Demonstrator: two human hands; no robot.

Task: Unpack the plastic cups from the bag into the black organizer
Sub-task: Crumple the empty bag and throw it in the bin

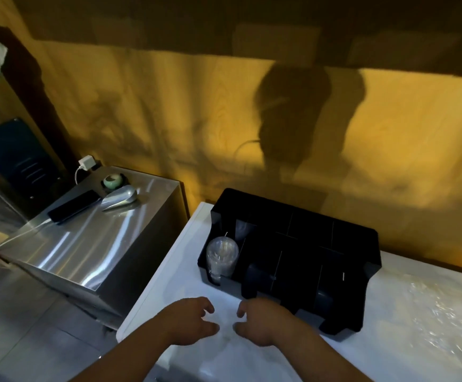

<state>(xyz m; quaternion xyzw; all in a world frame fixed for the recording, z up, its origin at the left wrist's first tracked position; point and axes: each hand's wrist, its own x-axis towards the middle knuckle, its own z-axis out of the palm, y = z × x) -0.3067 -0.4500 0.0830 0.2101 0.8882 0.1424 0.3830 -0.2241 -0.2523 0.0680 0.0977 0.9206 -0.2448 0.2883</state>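
A: Nearest us are the two hands. What are they doing?

B: The left hand [190, 317] and the right hand [263, 322] hover side by side over the white counter [163, 274], fingers loosely curled and facing each other. Both are empty and grasp nothing. My guess is they are between moves, free to reach for the next stack.

A: And the bag?

B: Well off to the right of the right hand lies the crumpled clear plastic bag [439, 323], flat on the counter. Whether cups remain inside I cannot tell; it is glare and wrinkles.

A: Just past the fingertips?

B: The black organizer [307, 241], its open front facing the person, likely so cups slide in from this side. The right hand's fingers are near its front edge, not clearly touching.

A: Any cups in it yet?

B: One stack of clear plastic cups [221, 257] lies in the leftmost front slot, ahead of the left hand, mouth toward us. The other slots look dark; their contents are unclear.

A: Farther out?

B: Beyond the left hand, a steel cabinet [86, 244] carrying a phone [72, 206] on its charging cable, then the yellow wall [169, 106].
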